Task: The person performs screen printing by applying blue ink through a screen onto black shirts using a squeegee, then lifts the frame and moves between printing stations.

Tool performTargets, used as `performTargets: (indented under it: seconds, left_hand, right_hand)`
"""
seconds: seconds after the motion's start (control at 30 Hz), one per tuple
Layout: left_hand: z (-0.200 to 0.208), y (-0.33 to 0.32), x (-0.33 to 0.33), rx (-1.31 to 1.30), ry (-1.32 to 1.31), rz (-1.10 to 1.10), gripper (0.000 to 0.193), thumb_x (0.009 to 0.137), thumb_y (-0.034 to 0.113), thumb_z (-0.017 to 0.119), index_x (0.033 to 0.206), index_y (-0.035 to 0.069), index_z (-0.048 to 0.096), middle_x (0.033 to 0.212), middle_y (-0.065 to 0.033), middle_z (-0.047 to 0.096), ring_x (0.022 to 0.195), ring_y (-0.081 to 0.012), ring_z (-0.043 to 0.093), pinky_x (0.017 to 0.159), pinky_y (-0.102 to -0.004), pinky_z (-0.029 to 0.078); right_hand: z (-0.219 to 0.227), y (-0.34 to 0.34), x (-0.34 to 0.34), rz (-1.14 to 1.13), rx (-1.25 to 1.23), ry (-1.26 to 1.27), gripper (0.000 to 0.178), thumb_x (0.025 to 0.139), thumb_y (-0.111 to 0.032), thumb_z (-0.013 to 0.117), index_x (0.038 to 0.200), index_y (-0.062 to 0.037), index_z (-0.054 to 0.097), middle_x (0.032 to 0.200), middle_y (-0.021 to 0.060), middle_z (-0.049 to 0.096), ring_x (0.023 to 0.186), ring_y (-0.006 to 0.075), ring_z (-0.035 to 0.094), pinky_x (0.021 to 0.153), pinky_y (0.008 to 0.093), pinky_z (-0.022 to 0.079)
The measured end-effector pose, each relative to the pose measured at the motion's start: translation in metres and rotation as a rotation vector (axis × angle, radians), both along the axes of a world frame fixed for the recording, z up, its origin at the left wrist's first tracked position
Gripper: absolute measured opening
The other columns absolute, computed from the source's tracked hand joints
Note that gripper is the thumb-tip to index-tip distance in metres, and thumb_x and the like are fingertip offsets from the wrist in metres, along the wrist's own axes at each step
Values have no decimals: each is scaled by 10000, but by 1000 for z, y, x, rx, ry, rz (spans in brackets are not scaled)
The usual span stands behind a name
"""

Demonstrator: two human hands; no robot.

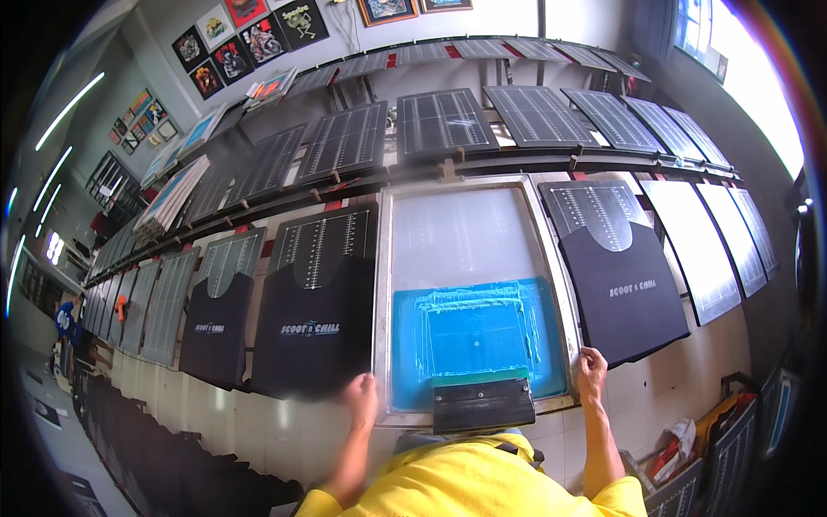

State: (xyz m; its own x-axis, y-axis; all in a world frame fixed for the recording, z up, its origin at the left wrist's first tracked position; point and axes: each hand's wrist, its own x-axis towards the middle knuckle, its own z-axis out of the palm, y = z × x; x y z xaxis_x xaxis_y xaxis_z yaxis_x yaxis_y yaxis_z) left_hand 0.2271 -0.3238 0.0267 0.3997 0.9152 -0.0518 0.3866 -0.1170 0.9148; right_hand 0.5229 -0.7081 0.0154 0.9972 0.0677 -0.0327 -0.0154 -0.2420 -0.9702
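A screen printing frame (385, 258) lies in front of me, its mesh pale at the far end and coated blue at the near end. Wet blue ink (476, 332) spreads over the near part. A wide squeegee (482, 407) with a dark handle and green blade rests at the frame's near end. My left hand (362, 398), slightly blurred, is closed at the frame's near left edge. Fingers curled, my right hand (592, 372) grips its right edge. Beside the frame lie a printed black T-shirt (314, 345) on the left and another black T-shirt (633, 302) on the right.
Rows of printing boards (448, 121) run behind the frame and to both sides. A further black shirt (217, 327) lies farther left, near an orange tool (121, 306). Dark cloths (164, 457) hang at lower left. A filled bin (676, 452) stands at lower right.
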Motion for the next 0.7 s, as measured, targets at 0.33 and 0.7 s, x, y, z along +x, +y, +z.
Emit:
performTargets:
  seconds: [0.33,0.7]
  left_hand:
    - [-5,-1,28,110,174,-55,294,944,224,568,931,-52,671,799,-139,695,736,-223,659,711,-342,496]
    - [0,4,33,135,271,-88,296,943,213,546,951,-49,683,874,-178,707,810,-300,681,773,-372,506]
  right_hand:
    - [-8,0,37,25,-29,-52,163,916,10,545,1008,41,676,813,30,650,712,91,565,649,240,453]
    - [-22,3,48,17,-77,-65,158,918,14,560,1022,38,677,787,28,647,681,77,551,606,235,439]
